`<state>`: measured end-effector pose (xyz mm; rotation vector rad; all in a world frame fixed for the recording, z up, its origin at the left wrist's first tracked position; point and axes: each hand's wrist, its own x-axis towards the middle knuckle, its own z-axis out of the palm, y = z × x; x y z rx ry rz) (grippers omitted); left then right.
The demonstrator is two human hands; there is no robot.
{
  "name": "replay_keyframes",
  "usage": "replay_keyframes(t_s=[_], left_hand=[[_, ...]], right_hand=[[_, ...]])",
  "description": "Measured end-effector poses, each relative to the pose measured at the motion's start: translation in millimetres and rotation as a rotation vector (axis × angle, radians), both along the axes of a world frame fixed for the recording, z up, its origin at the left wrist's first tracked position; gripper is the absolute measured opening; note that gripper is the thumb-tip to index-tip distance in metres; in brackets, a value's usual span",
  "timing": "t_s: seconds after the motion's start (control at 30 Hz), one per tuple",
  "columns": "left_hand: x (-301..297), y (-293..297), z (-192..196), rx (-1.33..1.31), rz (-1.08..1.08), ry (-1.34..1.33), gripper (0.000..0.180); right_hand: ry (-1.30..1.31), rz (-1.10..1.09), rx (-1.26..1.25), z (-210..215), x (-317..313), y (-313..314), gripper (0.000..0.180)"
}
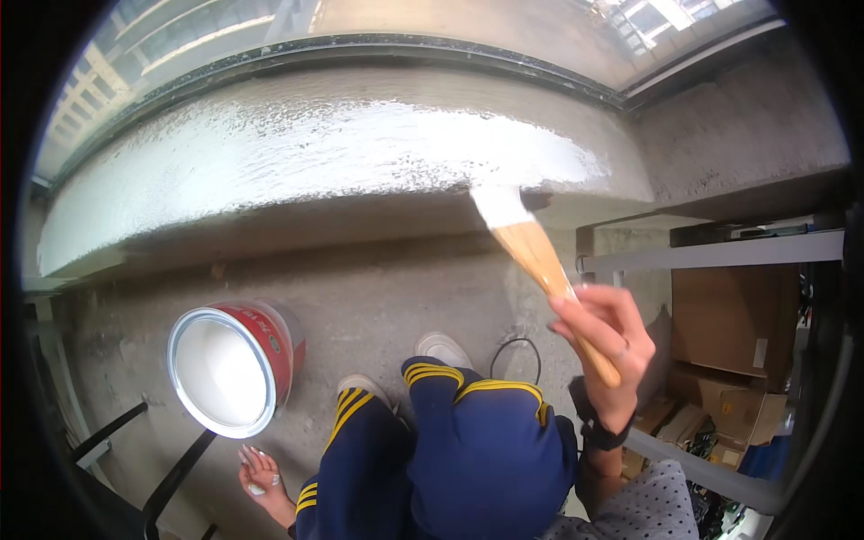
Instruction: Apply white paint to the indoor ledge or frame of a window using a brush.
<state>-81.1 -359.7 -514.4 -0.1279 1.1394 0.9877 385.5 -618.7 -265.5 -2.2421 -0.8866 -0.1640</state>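
My right hand [607, 337] pinches the wooden handle of a flat paintbrush [533, 252] between thumb and fingers. White paint coats the bristles, which meet the front edge of the concrete window ledge [360, 148]. A rough white coat covers much of that ledge, thinning out into bare grey towards its right end and along the window side. Low on the left, my left hand [258, 473] holds nothing, its fingers loosely bent and apart, with white smears on them. Just beyond it stands a red paint bucket [281, 346] with white paint inside.
A dark-framed window [360, 40] runs behind the ledge. On the right, cardboard boxes [733, 319] sit on a rack with a pale metal rail [720, 252]. Black metal legs [175, 481] rise near the bucket. A thin black cable [516, 342] loops by my shoes [441, 348].
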Motion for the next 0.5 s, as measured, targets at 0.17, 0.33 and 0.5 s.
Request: replay_keyframes(t_s=[0.17, 0.33, 0.5], left_hand=[[9, -4, 8, -0.073, 0.009, 0.075, 0.039], [16, -2, 0, -0.061, -0.03, 0.071, 0.039], [-23, -1, -27, 0.318, -0.437, -0.223, 0.039]], right_hand=[[-0.071, 0.008, 0.005, 8, -5, -1, 0.043], [-0.153, 0.07, -0.017, -10, -2, 14, 0.041], [-0.215, 0.141, -0.169, -27, 2, -1, 0.047]])
